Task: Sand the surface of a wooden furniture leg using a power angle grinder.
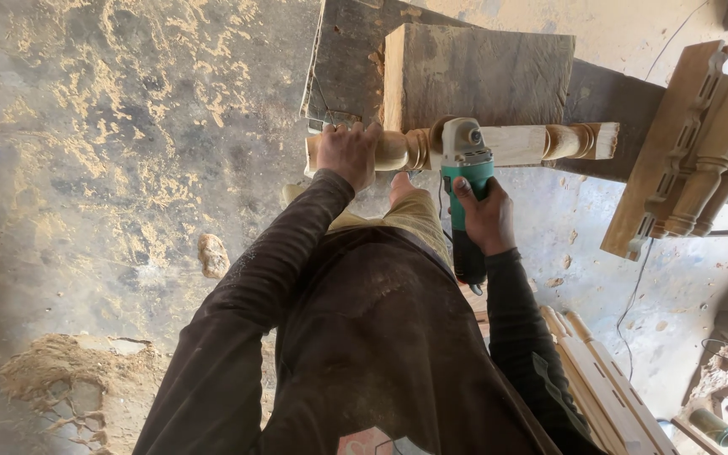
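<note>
Pale turned-wood spindle (511, 144) lay across a dark wooden block (482, 72), left hand (349, 153) clenched over its end, right hand (486, 217) gripping a green angle grinder (466, 181) against it; a loosened hold could probably let the spindle roll.

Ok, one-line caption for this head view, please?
Left hand steadies a turned wooden leg on a block while the right hand holds a green angle grinder against it.

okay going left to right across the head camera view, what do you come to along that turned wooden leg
Left hand gripping the turned leg near its left end, then the green angle grinder held in the right hand, then the leg's carved right end, then stacked turned pieces.
</note>
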